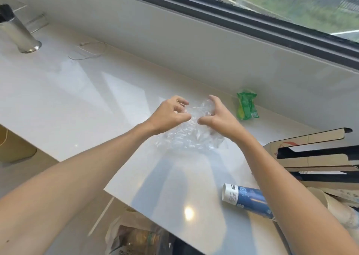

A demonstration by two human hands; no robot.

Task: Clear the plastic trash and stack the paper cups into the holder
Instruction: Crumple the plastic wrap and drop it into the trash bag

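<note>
Hands bunching clear plastic wrap [186, 136] on the white counter [77, 103].
My left hand [169, 116] and right hand [215, 116] both pinch it, just left of the green packet [247, 105].

Packet [247, 105] right of wrap [186, 138] — counter [77, 103]

Daylight is admitted thru the window [272, 11]; scene bright. Soft arm shadows and a round glare spot are cast on the glossy countertop [77, 99] below the window. Edges are bent by wide-angle distortion, slightly blurred.
</note>
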